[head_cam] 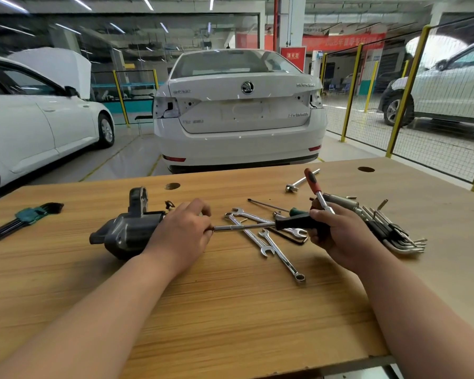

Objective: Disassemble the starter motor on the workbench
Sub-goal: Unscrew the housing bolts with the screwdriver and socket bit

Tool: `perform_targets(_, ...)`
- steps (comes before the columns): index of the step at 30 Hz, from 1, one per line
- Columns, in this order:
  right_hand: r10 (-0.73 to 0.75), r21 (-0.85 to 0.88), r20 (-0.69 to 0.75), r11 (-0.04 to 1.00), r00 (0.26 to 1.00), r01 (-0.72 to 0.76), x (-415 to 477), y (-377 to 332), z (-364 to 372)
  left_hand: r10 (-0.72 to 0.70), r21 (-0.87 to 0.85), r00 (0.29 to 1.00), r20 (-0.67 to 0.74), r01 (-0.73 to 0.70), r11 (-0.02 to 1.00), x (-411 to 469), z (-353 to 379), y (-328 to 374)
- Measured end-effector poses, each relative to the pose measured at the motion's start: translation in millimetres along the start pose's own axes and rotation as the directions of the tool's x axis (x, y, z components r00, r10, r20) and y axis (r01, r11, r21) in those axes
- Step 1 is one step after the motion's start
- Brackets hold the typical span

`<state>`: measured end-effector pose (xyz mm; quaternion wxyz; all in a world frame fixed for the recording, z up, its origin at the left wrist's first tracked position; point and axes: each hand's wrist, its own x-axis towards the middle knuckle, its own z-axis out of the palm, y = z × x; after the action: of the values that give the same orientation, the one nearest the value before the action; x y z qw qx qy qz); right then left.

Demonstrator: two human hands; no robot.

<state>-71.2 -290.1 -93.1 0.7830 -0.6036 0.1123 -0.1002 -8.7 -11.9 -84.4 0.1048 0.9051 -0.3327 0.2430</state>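
Head view: right hand grips the screwdriver handle; left hand pinches its tip beside the starter motor. Risk: unseated tip slips, jabbing fingers.

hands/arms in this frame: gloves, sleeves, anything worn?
The left hand and right hand are bare: no gloves, and no rings that can be seen. Both forearms are uncovered right to the frame edge, with no sleeves, watch or wristbands in view.
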Motion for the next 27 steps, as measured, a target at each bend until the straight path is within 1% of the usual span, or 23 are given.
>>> perform_targets(2,0.031,0.032,0.022,0.999,0.999,-0.031,0,-1,0,-0.033,0.010,0.999,0.037,0.033,0.999,2,1,-3)
perform_targets(3,0.025,-0.019,0.018,1.000,1.000,-0.025,-1,0,0,-0.054,0.046,0.997,0.060,0.051,0.998,2,2,-5)
perform_targets(4,-0.006,-0.149,0.000,0.989,1.000,0.006,-3,-1,1,-0.085,0.103,0.993,0.078,0.077,0.992,1,3,-8)
perform_targets(5,-0.049,-0.322,-0.026,0.946,0.998,0.038,-4,-1,2,-0.135,0.164,0.986,0.100,0.118,0.979,0,3,-12)
perform_targets(6,-0.100,-0.476,-0.048,0.877,0.994,0.066,-4,0,2,-0.201,0.215,0.971,0.128,0.171,0.962,-3,3,-17)
perform_targets(7,-0.153,-0.580,-0.059,0.809,0.986,0.091,-3,0,1,-0.261,0.254,0.953,0.155,0.217,0.942,-4,3,-21)
perform_targets(9,-0.206,-0.673,-0.075,0.733,0.976,0.103,1,1,-1,-0.330,0.308,0.923,0.201,0.260,0.915,-6,5,-26)
perform_targets(11,-0.206,-0.712,-0.096,0.698,0.974,0.078,5,0,-3,-0.354,0.316,0.909,0.221,0.276,0.908,-4,5,-27)
perform_targets(12,-0.198,-0.713,-0.105,0.698,0.974,0.065,6,0,-5,-0.357,0.310,0.908,0.220,0.282,0.908,-3,5,-27)
perform_targets(14,-0.167,-0.676,-0.104,0.735,0.980,0.053,8,1,-6,-0.349,0.282,0.913,0.213,0.285,0.916,-1,4,-28)
perform_targets(17,-0.115,-0.538,-0.050,0.840,0.992,0.070,7,3,-7,-0.336,0.254,0.911,0.237,0.276,0.927,0,1,-30)
perform_targets(19,-0.102,-0.459,-0.016,0.884,0.995,0.083,5,3,-7,-0.328,0.236,0.906,0.268,0.269,0.934,1,-1,-31)
perform_targets(21,-0.086,-0.423,0.018,0.902,0.996,0.086,4,1,-6,-0.323,0.216,0.904,0.280,0.269,0.939,2,-2,-32)
perform_targets(23,-0.059,-0.405,0.033,0.912,0.998,0.067,4,1,-6,-0.327,0.210,0.895,0.303,0.272,0.939,3,-4,-33)
perform_targets(27,-0.008,-0.312,0.062,0.950,0.998,0.027,5,2,-7,-0.331,0.198,0.886,0.325,0.278,0.940,6,-5,-33)
